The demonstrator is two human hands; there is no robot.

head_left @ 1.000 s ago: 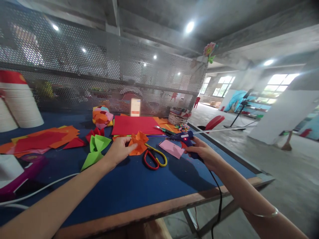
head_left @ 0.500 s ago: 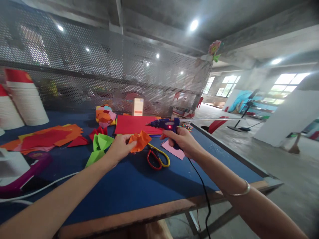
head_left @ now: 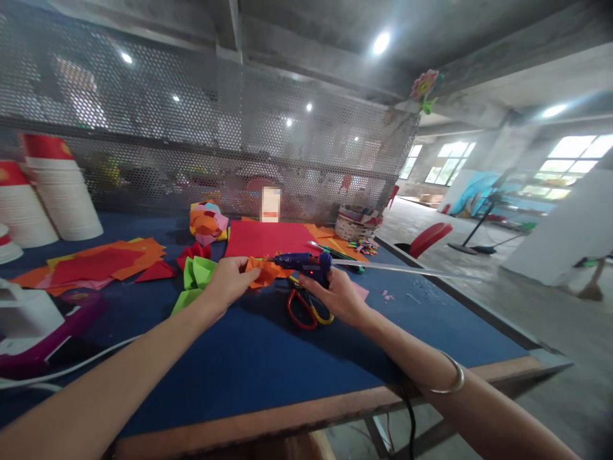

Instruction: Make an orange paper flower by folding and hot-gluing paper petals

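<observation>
Between the thumb and fingers of my left hand (head_left: 234, 281) is a crumpled piece of orange paper (head_left: 262, 273). My right hand (head_left: 338, 295) is wrapped round the handle of a blue hot glue gun (head_left: 306, 262), which has a small red light lit and a long clear glue stick (head_left: 407, 268) out of its back. The gun's nozzle points left and is at the orange paper; I cannot tell whether it touches. Below the gun lie scissors (head_left: 302, 312) with red and yellow handles, partly behind my right hand. Folded green paper (head_left: 197, 275) lies left of my left hand.
Red sheets (head_left: 268, 237) lie at the back, with a wicker basket (head_left: 357, 223) to their right. On the left are a stack of orange and red paper (head_left: 96, 262), paper cups (head_left: 67, 198) and a purple-and-white device (head_left: 43, 326) with a white cable. A perforated metal screen (head_left: 287, 147) stands behind.
My right hand has brought the glue gun left and down, so its nozzle is now at the orange paper. My left hand has stayed nearly in place, and the view has shifted slightly.
</observation>
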